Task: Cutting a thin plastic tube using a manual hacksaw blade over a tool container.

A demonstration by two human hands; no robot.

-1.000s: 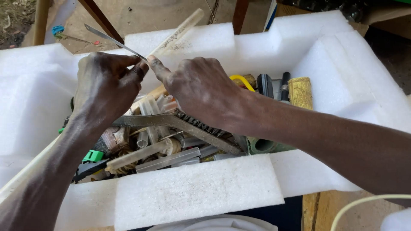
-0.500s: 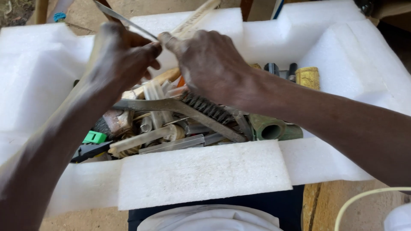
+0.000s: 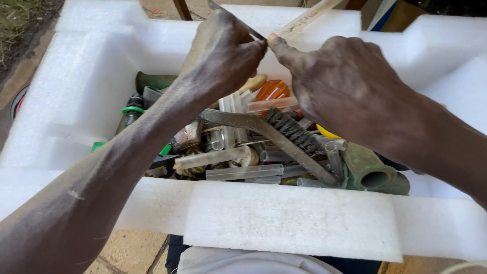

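My left hand and my right hand meet above a white foam box full of tools. The left hand's fingers pinch a thin dark metal strip that runs up past the top edge. The right hand's thumb and forefinger touch the strip's lower end and close on it beside a pale wooden stick. Below the hands lie a wire brush, an orange-handled tool and several clear plastic tubes.
Green pipe fittings lie at the box's right side, and a dark green handle and a green-ringed black part at its left. Paved ground and grass border the box at left.
Both hands have risen toward the far edge of the box with the thin strip between them. The view has tilted down, so the tools sit lower and closer.
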